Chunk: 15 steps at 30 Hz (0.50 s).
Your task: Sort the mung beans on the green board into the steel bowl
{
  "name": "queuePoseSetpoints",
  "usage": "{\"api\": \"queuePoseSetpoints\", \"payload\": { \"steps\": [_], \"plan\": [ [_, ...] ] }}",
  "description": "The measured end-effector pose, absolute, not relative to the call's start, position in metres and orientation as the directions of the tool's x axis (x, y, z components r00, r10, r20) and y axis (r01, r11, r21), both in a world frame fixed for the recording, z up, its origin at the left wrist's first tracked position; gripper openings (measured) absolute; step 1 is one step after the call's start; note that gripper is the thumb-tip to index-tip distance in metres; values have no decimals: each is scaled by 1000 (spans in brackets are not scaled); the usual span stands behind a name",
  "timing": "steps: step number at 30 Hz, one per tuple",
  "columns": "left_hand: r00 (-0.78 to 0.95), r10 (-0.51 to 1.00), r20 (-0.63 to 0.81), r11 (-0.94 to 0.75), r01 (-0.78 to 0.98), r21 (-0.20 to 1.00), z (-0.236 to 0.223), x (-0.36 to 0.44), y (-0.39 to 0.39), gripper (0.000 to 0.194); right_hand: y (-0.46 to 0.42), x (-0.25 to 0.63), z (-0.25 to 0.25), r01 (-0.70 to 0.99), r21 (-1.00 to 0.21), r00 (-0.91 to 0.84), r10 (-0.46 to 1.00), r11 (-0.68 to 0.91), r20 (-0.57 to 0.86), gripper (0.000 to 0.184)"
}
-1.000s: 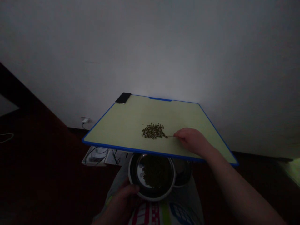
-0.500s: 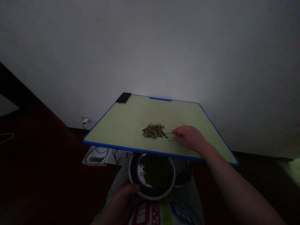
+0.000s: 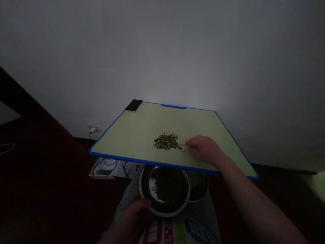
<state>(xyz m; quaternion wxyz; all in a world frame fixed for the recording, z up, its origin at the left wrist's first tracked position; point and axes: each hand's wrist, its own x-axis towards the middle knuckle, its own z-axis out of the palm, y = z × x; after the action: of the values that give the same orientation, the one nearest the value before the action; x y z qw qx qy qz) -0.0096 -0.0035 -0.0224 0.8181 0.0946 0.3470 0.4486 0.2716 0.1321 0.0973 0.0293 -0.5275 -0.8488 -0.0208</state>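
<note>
On the pale green tabletop [image 3: 142, 125] lies a loose pile of small greenish-brown beans or grains [image 3: 166, 141], with a few strays at its right side. My right hand [image 3: 204, 148] is closed around a thin metal tool [image 3: 182, 145]; its tip touches the right edge of the pile, and its kind is too small to make out. Below the table's near edge, my left hand [image 3: 138, 206] grips the left rim of a round metal bowl [image 3: 153, 183] over my lap. Dark green grains [image 3: 170, 186] cover much of the bowl's bottom.
Behind the first bowl, a second metal bowl [image 3: 199, 186] is partly hidden. A phone [image 3: 133, 105] lies at the table's far left corner. White trays with cables [image 3: 104, 168] stand beneath. The wall [image 3: 177, 61] rises behind the table, with a plugged-in charger [image 3: 93, 129].
My right hand and the thin tool have shifted very slightly left, toward the pile. My left hand and the bowl have stayed in place.
</note>
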Motion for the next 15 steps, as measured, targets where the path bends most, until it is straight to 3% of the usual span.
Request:
{"api": "queuePoseSetpoints", "payload": {
  "steps": [15],
  "plan": [
    [317, 795, -517, 576, -664, 478, -15, -7, -5, 68, 124, 275, 98, 874, -31, -483, 874, 485, 47, 34]
  ]
}}
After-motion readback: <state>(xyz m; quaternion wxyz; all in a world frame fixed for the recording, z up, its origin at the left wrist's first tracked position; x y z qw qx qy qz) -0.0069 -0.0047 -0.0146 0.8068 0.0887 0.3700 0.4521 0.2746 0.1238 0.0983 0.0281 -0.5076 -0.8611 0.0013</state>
